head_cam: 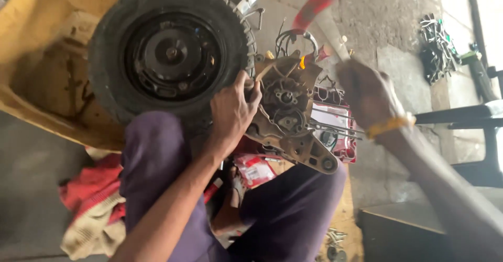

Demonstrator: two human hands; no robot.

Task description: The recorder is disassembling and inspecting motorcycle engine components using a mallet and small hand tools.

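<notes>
Fingers of the left hand [232,111] clamped the grimy engine casing [291,116] beside the wheel [167,52]. Blur hid the right hand [368,95] gripping a red-handled tool [314,5].

A single camera worn on the head looks steeply down and forward over the person's knees, close to the engine casing [291,118] and wheel [167,52] on the floor [31,188]. The frame seems tilted, and the right hand [369,94] is motion-blurred.
</notes>
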